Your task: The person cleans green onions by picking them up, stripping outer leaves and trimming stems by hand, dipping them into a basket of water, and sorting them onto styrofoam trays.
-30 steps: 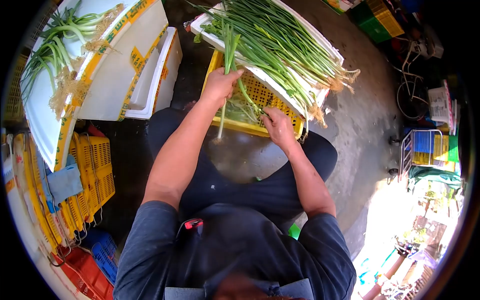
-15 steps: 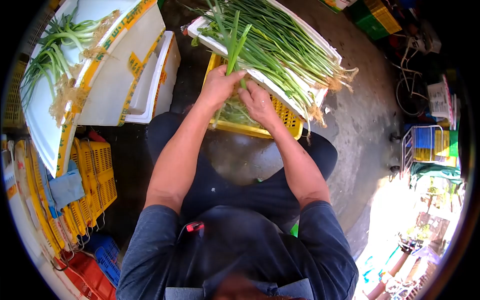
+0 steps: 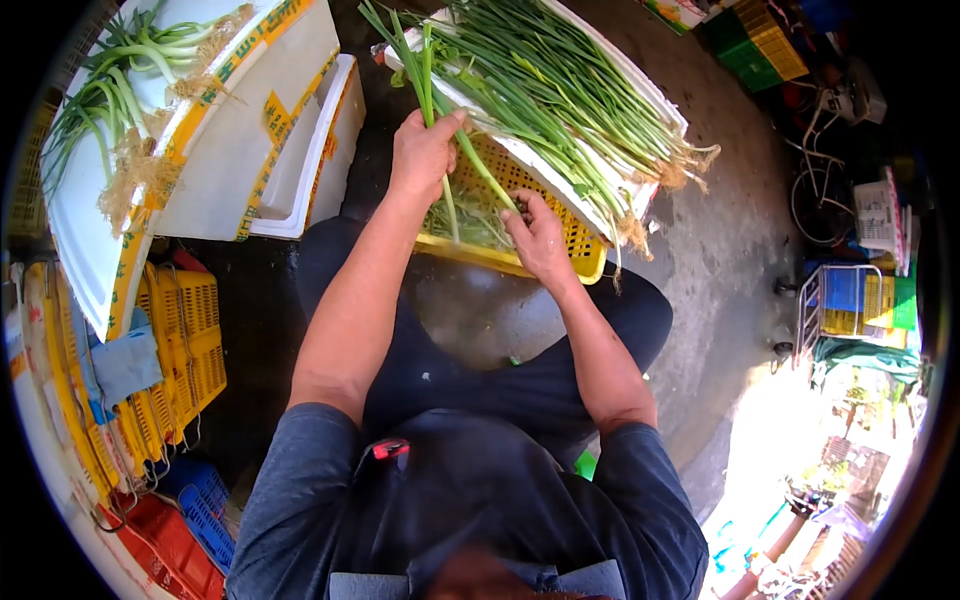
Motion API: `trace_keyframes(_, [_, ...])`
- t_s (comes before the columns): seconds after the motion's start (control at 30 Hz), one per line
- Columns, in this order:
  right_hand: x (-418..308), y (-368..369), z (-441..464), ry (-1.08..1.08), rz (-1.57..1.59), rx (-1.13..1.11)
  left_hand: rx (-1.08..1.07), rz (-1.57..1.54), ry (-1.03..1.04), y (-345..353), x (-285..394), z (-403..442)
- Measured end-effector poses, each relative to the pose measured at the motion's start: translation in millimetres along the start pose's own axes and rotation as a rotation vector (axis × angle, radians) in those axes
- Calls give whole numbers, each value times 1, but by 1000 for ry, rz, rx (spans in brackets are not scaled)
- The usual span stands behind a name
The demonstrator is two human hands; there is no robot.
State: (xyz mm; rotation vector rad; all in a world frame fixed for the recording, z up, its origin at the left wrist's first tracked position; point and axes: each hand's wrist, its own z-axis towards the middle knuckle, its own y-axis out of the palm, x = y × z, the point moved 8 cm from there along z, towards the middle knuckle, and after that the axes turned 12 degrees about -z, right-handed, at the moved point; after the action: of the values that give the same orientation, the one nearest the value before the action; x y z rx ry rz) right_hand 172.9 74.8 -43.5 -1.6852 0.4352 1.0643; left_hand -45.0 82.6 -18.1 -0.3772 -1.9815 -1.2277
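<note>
My left hand [image 3: 424, 158] is closed around the green onions [image 3: 472, 152], whose leaves point up past the thumb. One stalk slants down to the right, and my right hand [image 3: 541, 236] pinches its lower end. Another stalk hangs below my left fist. Under both hands sits a yellow plastic crate [image 3: 515, 264] with pale trimmings in it. Just beyond, a white foam tray [image 3: 520, 152] holds a large heap of green onions [image 3: 570, 95] with their roots toward the right.
At left, more green onions with roots [image 3: 120, 125] lie on a white foam box [image 3: 205, 190]. Yellow crates [image 3: 190, 335], a blue basket [image 3: 205, 510] and a red crate [image 3: 165, 545] stand lower left. A metal cart [image 3: 835, 300] is at right.
My hands have moved apart: the right has slid down and right along a stalk to its lower end. The leaves in my left hand now tilt more to the left.
</note>
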Motion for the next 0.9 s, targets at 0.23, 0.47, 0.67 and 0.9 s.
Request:
trace_keyframes(0.23, [0,10,16,55,287,0,-51,-144,-44,4,-7,-4])
trace_keyframes(0.47, [13,6,24,109,454,3,-142,-36,-20,10,-13,-1])
trace_keyframes(0.67, [-10,0,32,141,442,19,-133,30,-31,13,-14,-6])
trace_keyframes(0.9, [-12,-2,32,39,353,79,-140,82,-8,12,-14,-6])
